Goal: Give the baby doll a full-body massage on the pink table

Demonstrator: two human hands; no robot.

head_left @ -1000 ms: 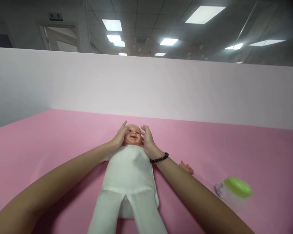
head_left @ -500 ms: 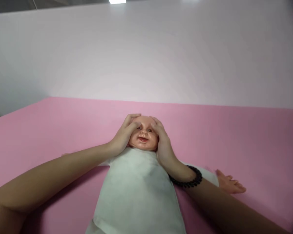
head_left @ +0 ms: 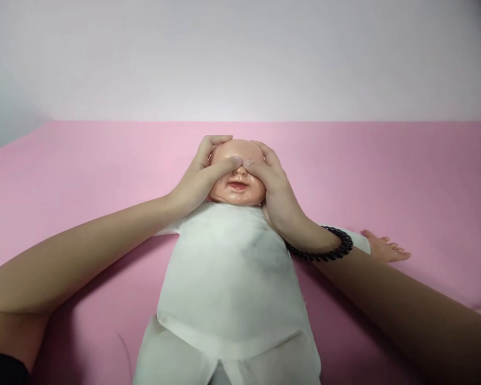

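Observation:
A baby doll [head_left: 236, 278] with a white cloth body lies on its back on a pink surface. Its smooth plastic head [head_left: 238, 148] points away from me. My left hand [head_left: 202, 174] cups the left side of the head, fingers curled round towards the crown. On the opposite side, my right hand [head_left: 276, 187] cups it the same way. Both thumbs rest between the eyes at the top of the nose, nearly tip to tip, and cover the eyes. The mouth and nose tip show between the hands. A black coiled band [head_left: 339, 246] circles my right wrist.
The pink tabletop [head_left: 385, 176] spreads out around the doll, with a pale wall [head_left: 240, 59] behind it. One doll hand [head_left: 387, 250] sticks out to the right, beyond my right forearm. Part of a dark sleeve [head_left: 4, 369] shows at bottom left.
Both thumbs have moved inward, from the outer brow area to the nose bridge, and now hide the eyes. The view has tilted down, so the doll sits higher and more of its body shows.

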